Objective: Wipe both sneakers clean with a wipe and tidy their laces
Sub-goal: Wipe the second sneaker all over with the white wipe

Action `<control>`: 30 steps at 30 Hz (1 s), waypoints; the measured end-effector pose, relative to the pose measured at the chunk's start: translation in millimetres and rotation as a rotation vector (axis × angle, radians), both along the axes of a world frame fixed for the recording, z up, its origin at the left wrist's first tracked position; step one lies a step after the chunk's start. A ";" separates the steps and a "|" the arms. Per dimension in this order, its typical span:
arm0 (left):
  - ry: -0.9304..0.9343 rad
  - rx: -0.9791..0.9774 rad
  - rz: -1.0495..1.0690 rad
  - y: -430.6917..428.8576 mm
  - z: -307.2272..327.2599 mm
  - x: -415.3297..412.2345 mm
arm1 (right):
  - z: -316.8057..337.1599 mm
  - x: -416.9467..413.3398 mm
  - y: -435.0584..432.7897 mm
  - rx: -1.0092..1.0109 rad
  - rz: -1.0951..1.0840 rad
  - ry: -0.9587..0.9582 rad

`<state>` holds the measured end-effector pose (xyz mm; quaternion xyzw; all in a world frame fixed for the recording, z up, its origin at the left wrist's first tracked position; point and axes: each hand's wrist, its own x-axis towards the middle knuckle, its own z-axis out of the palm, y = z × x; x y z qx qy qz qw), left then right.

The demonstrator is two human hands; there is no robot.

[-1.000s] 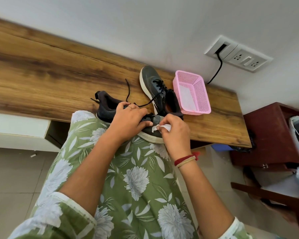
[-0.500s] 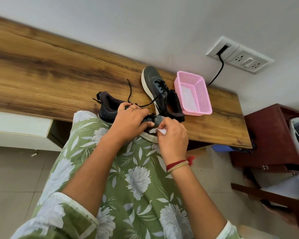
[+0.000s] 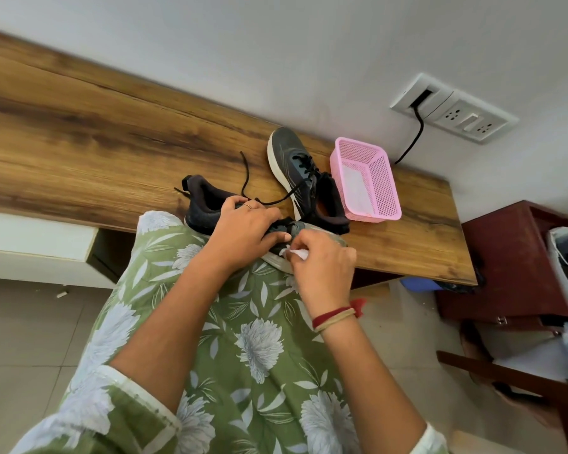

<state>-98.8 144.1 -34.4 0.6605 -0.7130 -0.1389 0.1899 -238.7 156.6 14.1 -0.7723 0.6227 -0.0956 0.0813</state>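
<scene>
While the long wooden table [image 3: 112,132] carries everything here, the two dark sneakers are the largest things on it. The far sneaker [image 3: 292,165] lies well back near the wall, toe pointing away from the person, just beside a pink basket [image 3: 382,181] with something pale in its bottom; the near sneaker [image 3: 204,208] lies across the table's front edge against the person's lap, heel to the left and toe to the right, and whether table or lap bears it I cannot tell. The left hand [image 3: 243,231] clamps over the middle of the near sneaker, fingers curled down across the tongue, steadying it; the right hand [image 3: 322,267] pinches a small white wipe [image 3: 297,253] against the pale sole edge towards the toe, so the rubbing of this first shoe looks to be under way and the far one is not yet handled. A loose lace [image 3: 245,173] trails from the near sneaker up onto the table. The sneaker looks light, soft in the upper and firmer at the sole, so the midfoot is the sensible hold; the wipe is thin and limp, best bunched under the fingertips; the lace is floppy, best taken near its end.
</scene>
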 end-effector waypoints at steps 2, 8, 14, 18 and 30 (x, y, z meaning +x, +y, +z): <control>0.016 -0.003 -0.001 0.3 0.1 0.1 | 0.0 -10.6 -3.0 -0.025 -0.060 -0.016; 0.069 0.012 -0.003 -0.6 0.4 1.0 | 22.2 -60.9 -20.9 0.053 -0.205 -0.189; 0.068 0.003 0.007 0.7 1.5 0.6 | 16.3 -36.8 -12.2 0.157 0.083 -0.309; 0.095 0.013 0.009 2.5 1.5 0.3 | -4.8 -38.9 -3.6 -0.056 0.203 0.027; 0.096 -0.011 0.006 0.2 -2.3 1.2 | -22.7 -35.3 5.1 -0.152 0.134 -0.075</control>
